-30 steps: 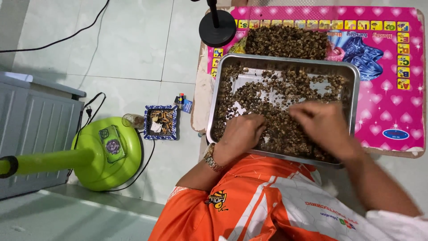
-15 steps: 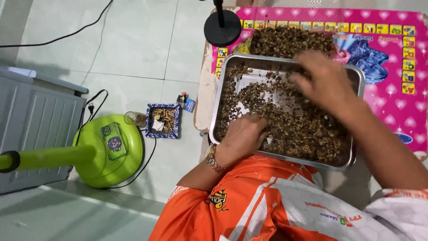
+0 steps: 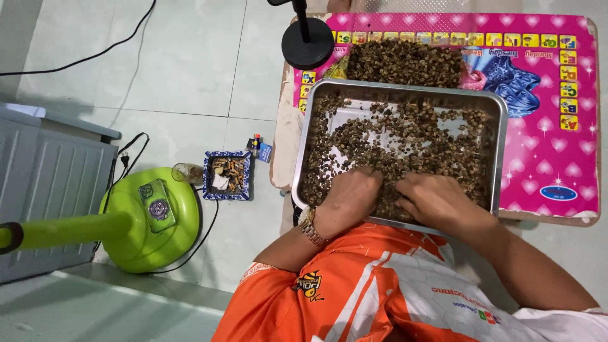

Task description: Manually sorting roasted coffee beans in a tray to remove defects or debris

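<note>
Clearly the sorting of small brown beans [image 3: 405,136] is under way in the metal tray [image 3: 303,136], which sits on a low surface covered by a pink mat [image 3: 551,158]. Both hands rest at the tray's near edge, buried in the beans. The left hand [image 3: 347,193], a wristwatch [image 3: 308,226] just behind it, lies curled over the beans at the tray's near-left part, fingers loosely bent and pressing down rather than clamping anything. The right hand [image 3: 432,197] lies just beside it, fingertips pinched into the beans; whether it grips one I cannot tell. A second heap of beans [image 3: 405,62] lies on the mat beyond the tray's far edge. Judging from this, picking through the beans is the step in hand, and the next move calls for a fine pinch on single pieces. Half a second ago the right hand was reaching over the tray's far side toward that heap; now it is back at the near edge, while the left hand has barely shifted.
</note>
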